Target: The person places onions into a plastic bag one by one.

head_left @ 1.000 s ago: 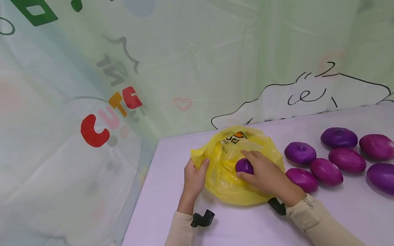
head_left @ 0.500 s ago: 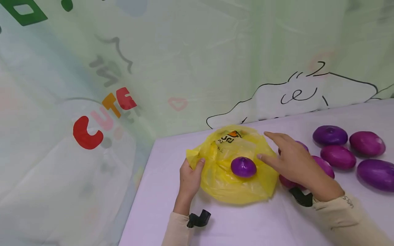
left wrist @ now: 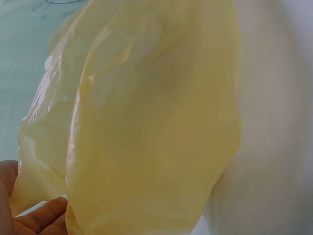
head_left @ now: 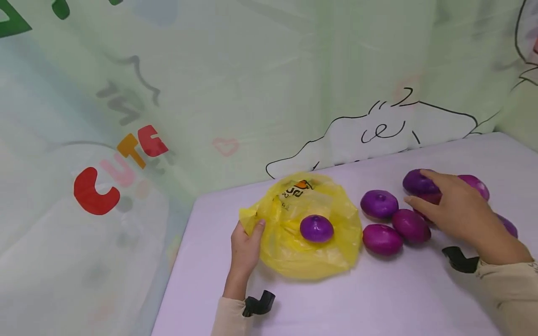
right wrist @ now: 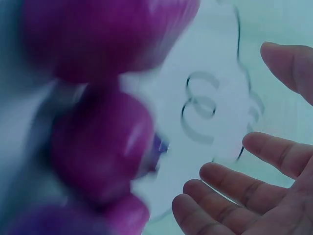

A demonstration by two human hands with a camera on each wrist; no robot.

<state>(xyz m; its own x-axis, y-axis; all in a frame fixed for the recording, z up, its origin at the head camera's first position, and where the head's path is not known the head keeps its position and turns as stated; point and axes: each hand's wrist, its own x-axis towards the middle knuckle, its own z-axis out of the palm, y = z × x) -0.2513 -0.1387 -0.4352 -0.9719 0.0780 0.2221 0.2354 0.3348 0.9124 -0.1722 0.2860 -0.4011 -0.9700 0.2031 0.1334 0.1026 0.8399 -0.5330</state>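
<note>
My left hand (head_left: 245,247) pinches the left rim of a yellow plastic bag (head_left: 273,261), thumb on the near side. In the left wrist view the bag (left wrist: 142,132) fills most of the picture, and a few fingertips (left wrist: 46,215) show at its lower edge. One glossy purple onion (head_left: 317,228) lies in the bag's mouth. To the right, my right hand (head_left: 466,214) hangs over the loose onions, thumb and fingers apart, its fingertips overlapping a dark purple onion (head_left: 416,182). The right wrist view shows this hand (right wrist: 249,191) with spread fingers and nothing between them.
Several more onions lie loose on the white table (head_left: 336,308), among them a purple one (head_left: 379,204) and two magenta ones, a front one (head_left: 382,239) and its neighbour (head_left: 412,226). A printed cloth (head_left: 252,93) hangs behind the table.
My right hand let go of the onion in the bag and moved right, over the loose onions. The left hand keeps its hold on the bag. The head view has turned rightward.
</note>
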